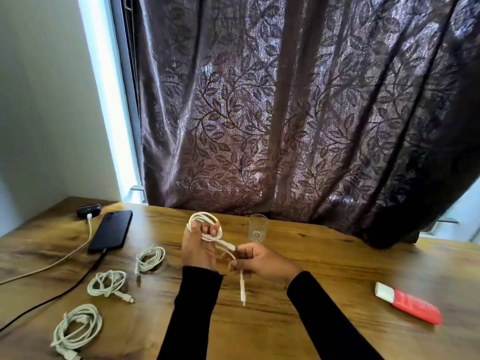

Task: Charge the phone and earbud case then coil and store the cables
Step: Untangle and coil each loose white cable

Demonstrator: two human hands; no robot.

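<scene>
Head view: the left hand [198,246] holds a coiled white cable [205,229] looped round its fingers above the wooden table [324,268]. The right hand [259,261] pinches the cable's loose tail (plug dangling). The phone [111,231] lies far left.

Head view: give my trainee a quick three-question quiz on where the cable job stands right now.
1. True or false: the phone has a cable plugged in.
2. How many finished white coils lie on the table? A) one B) three C) five
3. Fill in: the left hand carries the loops of the white cable while the right hand pinches its ____ end.

Key: 1 true, a black cable enters its near end. 2 B: far coil, middle coil, near coil. 3 free.
</scene>
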